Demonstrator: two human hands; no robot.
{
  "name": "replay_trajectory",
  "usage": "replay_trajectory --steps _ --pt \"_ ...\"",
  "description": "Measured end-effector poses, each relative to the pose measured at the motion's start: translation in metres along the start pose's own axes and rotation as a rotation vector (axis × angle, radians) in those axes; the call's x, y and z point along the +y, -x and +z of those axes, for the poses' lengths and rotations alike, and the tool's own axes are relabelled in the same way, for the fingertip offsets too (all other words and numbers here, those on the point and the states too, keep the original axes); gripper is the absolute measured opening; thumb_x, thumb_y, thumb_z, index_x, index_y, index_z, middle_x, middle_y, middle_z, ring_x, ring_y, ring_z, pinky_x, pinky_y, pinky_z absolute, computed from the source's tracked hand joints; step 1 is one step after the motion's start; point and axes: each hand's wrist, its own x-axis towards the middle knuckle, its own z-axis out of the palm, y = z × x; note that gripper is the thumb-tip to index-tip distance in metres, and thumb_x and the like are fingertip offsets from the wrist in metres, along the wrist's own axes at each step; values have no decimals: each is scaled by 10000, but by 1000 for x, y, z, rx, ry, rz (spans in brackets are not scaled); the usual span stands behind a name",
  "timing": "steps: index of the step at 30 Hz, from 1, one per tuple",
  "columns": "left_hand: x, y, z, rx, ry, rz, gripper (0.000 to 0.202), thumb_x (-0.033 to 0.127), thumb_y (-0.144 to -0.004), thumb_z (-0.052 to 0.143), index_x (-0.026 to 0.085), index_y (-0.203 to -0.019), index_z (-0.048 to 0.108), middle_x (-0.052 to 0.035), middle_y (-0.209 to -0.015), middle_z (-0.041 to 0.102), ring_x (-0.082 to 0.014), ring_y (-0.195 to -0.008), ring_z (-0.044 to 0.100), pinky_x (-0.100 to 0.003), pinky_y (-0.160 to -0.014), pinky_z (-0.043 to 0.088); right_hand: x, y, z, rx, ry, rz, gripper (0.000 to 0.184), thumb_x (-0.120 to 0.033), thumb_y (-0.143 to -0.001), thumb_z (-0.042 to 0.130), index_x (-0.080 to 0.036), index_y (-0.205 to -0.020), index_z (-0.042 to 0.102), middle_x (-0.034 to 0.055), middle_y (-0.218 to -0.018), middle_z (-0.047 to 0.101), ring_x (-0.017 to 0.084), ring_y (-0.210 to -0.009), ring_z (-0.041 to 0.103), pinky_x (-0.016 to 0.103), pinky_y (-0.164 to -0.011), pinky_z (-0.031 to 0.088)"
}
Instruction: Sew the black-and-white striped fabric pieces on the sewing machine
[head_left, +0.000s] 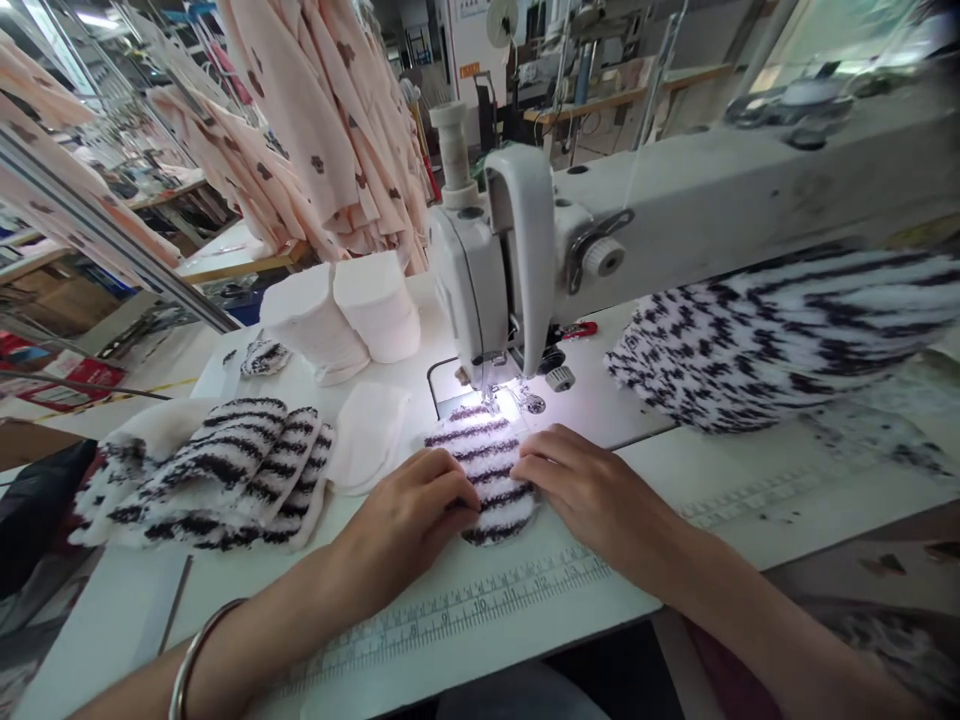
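Observation:
A small rounded piece of black-and-white striped plush fabric (491, 475) lies flat on the sewing table, its far edge at the lit presser foot and needle of a sewing machine (480, 290). My left hand (420, 510) pinches the left edge of this piece between thumb and fingers. On the opposite edge, my right hand (574, 485) has its fingertips closed on the fabric. Just left of the piece lies a flat white fabric cutout (369, 435). The exact spot under the presser foot is partly lost in glare.
Striped plush pieces (225, 470) are heaped at the left, with two white fabric stacks (337, 315) behind. A larger striped bundle (780, 340) lies under the machine arm. A printed ruler (480, 605) runs along the front edge. Pink garments (330, 120) hang beyond the table.

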Motion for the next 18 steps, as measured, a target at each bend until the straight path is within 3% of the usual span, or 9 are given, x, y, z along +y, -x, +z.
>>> replay_trajectory --steps 9,14,18 --pt "3 -1 -3 -13 -14 26 85 140 -901 523 163 -897 604 -45 -903 572 -147 -798 555 -285 -683 499 2 5 -3 12 19 21 309 12 -871 387 -158 -981 621 72 -991 595 161 -925 557 302 -729 522" --pt "7 -6 -7 60 -77 111 202 156 -914 515 186 -1093 603 -74 -1084 597 -168 -990 585 -312 -824 542 -26 26 5 158 195 0 422 33 -852 350 -71 -1211 547 139 -1147 581 229 -1111 495 384 -882 494" --pt "10 -10 -4 15 -151 246 313 98 -916 475 151 -1217 543 -99 -1187 607 -188 -1151 548 -357 -977 509 -49 45 22 182 460 29 441 -54 -894 302 -112 -1250 555 107 -1241 585 261 -1138 500 362 -811 495"
